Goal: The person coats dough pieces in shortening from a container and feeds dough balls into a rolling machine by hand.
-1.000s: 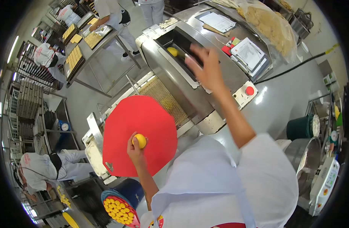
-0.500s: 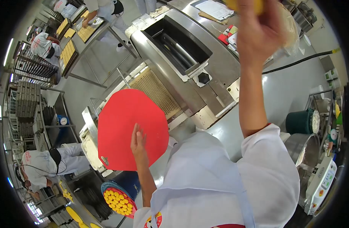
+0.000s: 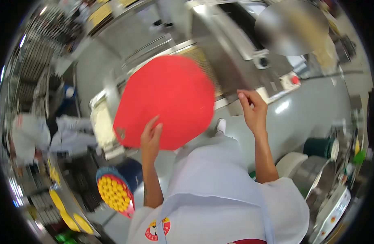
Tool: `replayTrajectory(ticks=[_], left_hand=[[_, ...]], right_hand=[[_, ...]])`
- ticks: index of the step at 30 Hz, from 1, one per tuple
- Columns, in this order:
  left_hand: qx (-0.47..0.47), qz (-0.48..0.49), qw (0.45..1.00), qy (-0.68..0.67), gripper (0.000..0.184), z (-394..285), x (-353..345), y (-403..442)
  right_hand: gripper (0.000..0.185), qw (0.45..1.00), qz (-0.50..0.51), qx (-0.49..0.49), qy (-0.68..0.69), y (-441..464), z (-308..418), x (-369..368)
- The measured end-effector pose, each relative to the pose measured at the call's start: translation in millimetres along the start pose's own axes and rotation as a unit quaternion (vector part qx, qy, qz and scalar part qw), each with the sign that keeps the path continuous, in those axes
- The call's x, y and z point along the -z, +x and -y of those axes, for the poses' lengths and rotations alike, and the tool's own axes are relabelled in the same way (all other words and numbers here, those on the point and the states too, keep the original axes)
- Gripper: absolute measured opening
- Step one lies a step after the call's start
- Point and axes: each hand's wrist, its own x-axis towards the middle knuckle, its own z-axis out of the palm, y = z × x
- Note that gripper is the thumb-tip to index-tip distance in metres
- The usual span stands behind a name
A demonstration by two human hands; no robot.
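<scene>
My left hand point(image 3: 151, 136) is over the near part of a large red board point(image 3: 166, 97), its fingers stretched and a little apart. Whether its palm touches the board cannot be made out. The board has rounded corners and a small hole at its lower left. To its right, my right hand point(image 3: 255, 112) hangs above the floor near the steel machine's end. Its fingers are curled in, and nothing shows in them. Left of my body, several yellow round pieces point(image 3: 113, 193) sit in a red-lined container on a blue bin point(image 3: 132, 173).
A steel machine point(image 3: 227, 61) with a perforated belt stands beyond the board. A tray of white material point(image 3: 101, 122) lies to the left. At right are a steel bowl point(image 3: 319, 177) and a green bucket point(image 3: 317, 147). A co-worker point(image 3: 32, 136) stands left; a blurred patch hides the upper right.
My right hand has come down from the top of the view, and the yellow thing in it no longer shows. The view has shifted; my left hand remains over the board.
</scene>
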Motion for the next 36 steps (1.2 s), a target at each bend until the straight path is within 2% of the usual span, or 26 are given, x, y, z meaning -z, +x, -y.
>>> replayTrajectory(ticks=[1,3,4,6,9,12,15,18,21,24,26,27,30,32,33,36], left_hand=[[-0.030,0.009,0.999,0.027,0.038,-2.1,11.7,0.9],[-0.114,0.013,0.989,0.098,0.035,-6.1,36.4,-4.3],[-0.119,0.020,0.987,0.107,0.033,-1.2,50.1,-7.2],[-0.125,0.044,0.984,0.118,0.029,9.4,73.4,-17.2],[0.018,0.066,0.998,0.004,0.020,22.8,98.7,-46.2],[0.045,0.002,0.999,0.024,0.035,47.2,130.3,-65.4],[0.111,-0.118,0.984,-0.079,0.048,106.7,170.4,-71.1],[0.084,-0.298,0.940,-0.142,0.047,102.8,229.1,-85.7],[0.012,-0.442,0.881,-0.169,0.039,173.9,315.1,-85.8],[0.080,-0.503,0.853,-0.113,0.040,217.6,400.4,-62.6],[0.113,-0.464,0.874,-0.085,0.040,251.0,454.8,-29.7],[0.133,-0.439,0.886,-0.072,0.042,272.8,479.6,-10.5],[0.180,-0.383,0.903,0.075,0.050,411.0,542.6,72.5],[0.228,-0.301,0.917,0.126,0.054,423.5,563.1,108.3],[0.250,-0.257,0.922,0.147,0.056,432.7,566.5,127.4],[0.248,-0.247,0.918,0.186,0.060,514.9,557.3,167.1]], right_hand=[[0.017,0.999,0.033,0.001,0.000,-19.3,6.8,-24.5],[0.018,0.987,0.126,-0.059,0.080,-67.9,20.1,-71.8],[0.019,0.975,0.168,-0.091,0.114,-85.8,27.0,-89.9],[0.019,0.974,0.204,-0.063,0.078,-110.7,49.9,-123.5],[0.019,0.964,0.252,-0.046,0.071,-134.8,74.0,-155.2],[0.024,0.959,0.266,-0.044,0.086,-129.5,81.2,-179.7],[0.024,0.954,0.283,-0.025,0.093,-114.9,87.7,-208.1],[0.019,0.934,0.347,-0.020,0.087,-101.6,93.3,-255.0],[0.013,0.897,0.432,-0.008,0.095,-114.6,141.2,-301.0],[0.026,0.821,0.514,-0.047,0.243,-151.6,193.4,-355.5],[0.043,0.731,0.604,-0.102,0.302,-184.7,216.8,-405.5],[0.046,0.719,0.621,-0.111,0.292,-206.9,225.8,-436.1],[0.050,0.684,0.646,-0.190,0.281,-279.4,238.8,-548.7],[0.050,0.702,0.591,-0.265,0.296,-338.6,217.8,-636.1],[0.052,0.746,0.558,-0.257,0.258,-362.6,213.1,-676.7],[0.057,0.848,0.468,-0.219,0.119,-405.4,185.4,-776.7]])
